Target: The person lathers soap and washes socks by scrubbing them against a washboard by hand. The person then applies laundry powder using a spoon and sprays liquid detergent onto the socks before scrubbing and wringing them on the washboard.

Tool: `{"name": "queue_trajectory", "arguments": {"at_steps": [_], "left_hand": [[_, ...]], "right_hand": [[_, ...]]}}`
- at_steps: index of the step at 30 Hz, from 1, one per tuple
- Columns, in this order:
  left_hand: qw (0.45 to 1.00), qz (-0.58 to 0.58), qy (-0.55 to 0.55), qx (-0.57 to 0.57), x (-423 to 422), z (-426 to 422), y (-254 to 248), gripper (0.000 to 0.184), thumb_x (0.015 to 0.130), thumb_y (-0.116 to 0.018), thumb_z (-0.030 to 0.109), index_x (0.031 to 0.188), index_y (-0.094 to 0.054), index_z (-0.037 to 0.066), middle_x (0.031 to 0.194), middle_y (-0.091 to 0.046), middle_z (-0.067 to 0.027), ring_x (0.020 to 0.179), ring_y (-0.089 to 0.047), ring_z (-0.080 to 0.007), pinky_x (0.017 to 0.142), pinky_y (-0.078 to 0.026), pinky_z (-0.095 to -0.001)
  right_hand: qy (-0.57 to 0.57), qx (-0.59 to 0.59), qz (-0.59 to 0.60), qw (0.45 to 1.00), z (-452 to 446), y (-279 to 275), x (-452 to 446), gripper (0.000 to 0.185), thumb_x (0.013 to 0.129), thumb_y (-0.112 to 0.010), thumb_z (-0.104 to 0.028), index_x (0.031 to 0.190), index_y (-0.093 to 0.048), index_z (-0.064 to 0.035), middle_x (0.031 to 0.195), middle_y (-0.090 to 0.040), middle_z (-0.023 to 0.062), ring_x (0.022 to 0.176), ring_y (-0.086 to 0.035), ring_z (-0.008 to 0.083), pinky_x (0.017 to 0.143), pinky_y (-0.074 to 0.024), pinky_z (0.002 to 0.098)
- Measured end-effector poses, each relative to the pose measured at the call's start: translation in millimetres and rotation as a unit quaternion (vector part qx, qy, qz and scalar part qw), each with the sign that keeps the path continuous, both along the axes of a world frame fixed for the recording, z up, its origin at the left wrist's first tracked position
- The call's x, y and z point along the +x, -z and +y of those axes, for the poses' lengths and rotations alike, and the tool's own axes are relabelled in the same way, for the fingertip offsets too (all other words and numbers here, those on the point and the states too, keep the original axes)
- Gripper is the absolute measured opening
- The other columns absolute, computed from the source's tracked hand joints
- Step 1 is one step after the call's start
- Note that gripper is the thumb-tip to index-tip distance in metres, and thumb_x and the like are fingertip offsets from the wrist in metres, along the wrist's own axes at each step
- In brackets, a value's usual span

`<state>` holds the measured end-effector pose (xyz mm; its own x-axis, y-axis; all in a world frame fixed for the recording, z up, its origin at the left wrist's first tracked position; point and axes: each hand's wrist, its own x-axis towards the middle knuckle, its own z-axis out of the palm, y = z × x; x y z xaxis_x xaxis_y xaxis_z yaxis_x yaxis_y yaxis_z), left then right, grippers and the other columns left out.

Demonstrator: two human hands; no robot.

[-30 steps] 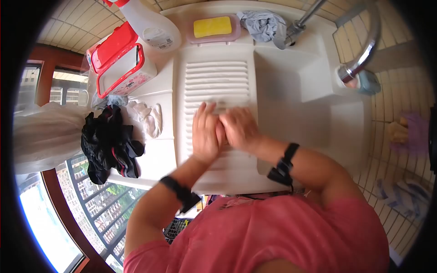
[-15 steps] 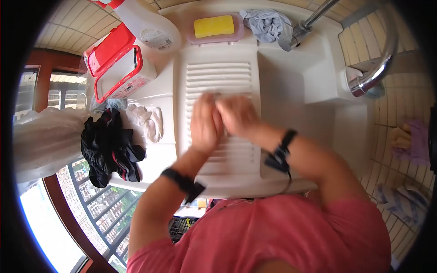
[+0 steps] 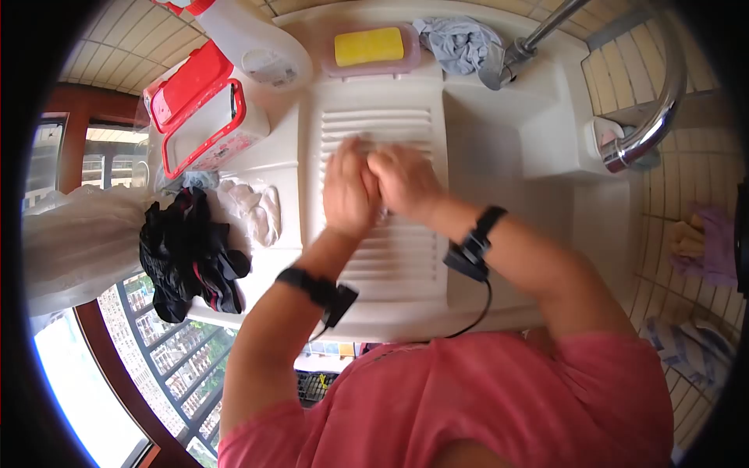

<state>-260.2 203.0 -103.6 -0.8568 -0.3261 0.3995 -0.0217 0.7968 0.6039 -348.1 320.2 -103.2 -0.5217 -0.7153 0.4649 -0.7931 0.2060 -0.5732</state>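
Note:
Over the ridged washboard [image 3: 390,269] of a white laundry sink, my left hand [image 3: 351,191] and my right hand [image 3: 406,181] are pressed together. Both are closed, with fingers curled inward and slightly blurred. A small pale bit of something shows beneath them, but my hands cover it and I cannot make out what it is. Each wrist wears a black strap with a small box. Left of the washboard lie a bunched black garment [image 3: 187,253] with red trim and a crumpled white cloth [image 3: 253,210].
A red-rimmed tub [image 3: 242,129] with its red lid up stands at the left, beside a white spray bottle [image 3: 265,58]. Behind the washboard sits a yellow sponge [image 3: 369,46] in a pink dish. A grey cloth [image 3: 460,45] lies near the chrome faucet [image 3: 651,129], which arches over the basin [image 3: 499,257].
Both hands have slid a little up the washboard, away from my body, still pressed together. The other things stay in place.

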Motion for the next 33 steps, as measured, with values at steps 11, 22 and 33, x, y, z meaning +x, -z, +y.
{"name": "queue_trajectory", "arguments": {"at_steps": [11, 22, 33], "left_hand": [[0.995, -0.047, 0.067, -0.062, 76, 39, -22, 0.030, 0.097, -0.056, 0.010, 0.124, -0.056, -0.004, 0.132, -0.056, -0.0257, 0.130, -0.048, -0.0480, 0.111, -0.040, -0.0514], [0.995, -0.073, -0.028, -0.064, 0, 4, -22, 0.020, 0.099, -0.053, 0.018, 0.107, -0.063, 0.002, 0.106, -0.063, -0.0180, 0.098, -0.056, -0.0400, 0.092, -0.044, -0.0488], [0.981, 0.000, -0.159, -0.114, -46, -28, 5, 0.020, 0.096, -0.056, 0.020, 0.110, -0.061, 0.007, 0.111, -0.062, -0.0176, 0.106, -0.056, -0.0385, 0.096, -0.039, -0.0511]], "right_hand": [[-0.054, 0.038, 0.010, 0.998, 61, -13, 56, 0.014, 0.079, -0.066, -0.015, 0.090, -0.060, -0.0090, 0.082, -0.065, 0.0107, 0.080, -0.062, 0.0331, 0.071, -0.0474, 0.0487], [0.071, -0.008, -0.024, 0.997, -1, -6, 5, 0.008, 0.083, -0.062, -0.014, 0.087, -0.058, -0.0081, 0.082, -0.065, 0.0131, 0.087, -0.061, 0.0354, 0.077, -0.0460, 0.0486], [0.148, -0.041, 0.022, 0.988, -47, -2, -33, 0.012, 0.087, -0.059, -0.021, 0.092, -0.060, -0.0094, 0.087, -0.067, 0.0132, 0.090, -0.063, 0.0344, 0.080, -0.0457, 0.0478]]}}
